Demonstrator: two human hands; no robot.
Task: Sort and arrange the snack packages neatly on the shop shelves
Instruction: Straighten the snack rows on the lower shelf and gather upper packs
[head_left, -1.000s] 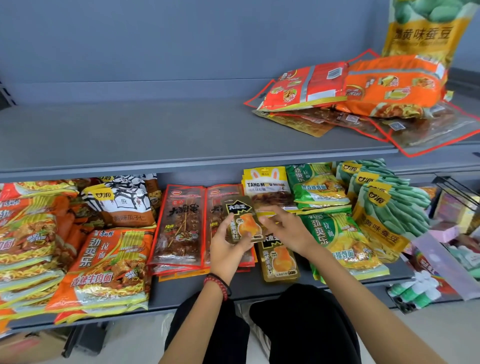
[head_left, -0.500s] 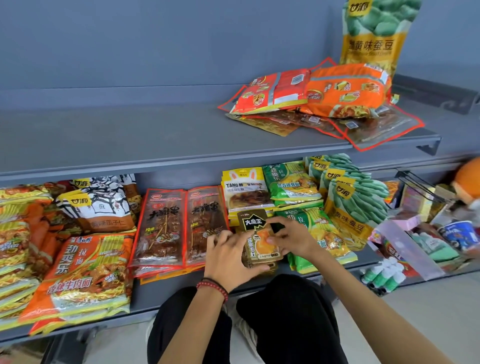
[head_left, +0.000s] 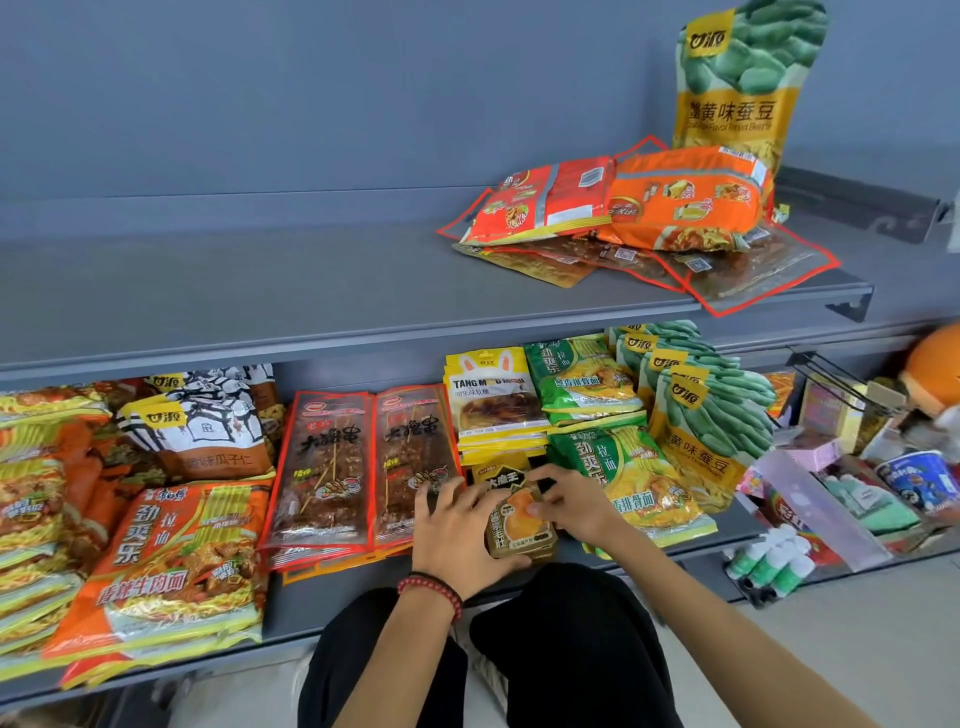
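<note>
Knees: black fabric trousers (head_left: 571, 654) fill the bottom of the view, just in front of the grey metal lower shelf (head_left: 322, 613).
Left wrist: a red bead bracelet (head_left: 431, 590) circles it.
Left hand: the left hand (head_left: 457, 535) lies flat with straight, spread fingers. Its palm is against the left side of the small brown-and-gold foil snack packets (head_left: 519, 525) and its thumb runs along their near edge.
Right hand: the right hand (head_left: 576, 509) grips the top packet, with fingers curled over its far edge and thumb pressed on the orange picture.
Task packets: stacked near the front edge of the lower shelf, between the red skewer packs and the green noodle bags.
Left of the stack: two flat red plastic skewer-snack packs (head_left: 332, 467) lie side by side. Beyond them is an orange noodle bag (head_left: 171, 561), with a white-and-black seed bag (head_left: 202, 431) behind it.
Right of the stack: green-and-yellow noodle bags (head_left: 623, 478), then overlapping green-and-yellow broad bean bags (head_left: 711, 415).
Behind the stack: a pile of yellow rabbit-printed candy packets (head_left: 493, 400).
Upper shelf: the grey metal upper shelf (head_left: 260, 291) carries a loose heap at its right end. A red noodle pack (head_left: 545, 202) and an orange noodle pack (head_left: 685, 197) lie on clear red-edged flat packs (head_left: 753, 270).
Farthest: one tall green-and-yellow broad bean pouch (head_left: 743, 78) stands upright against the back wall.
</note>
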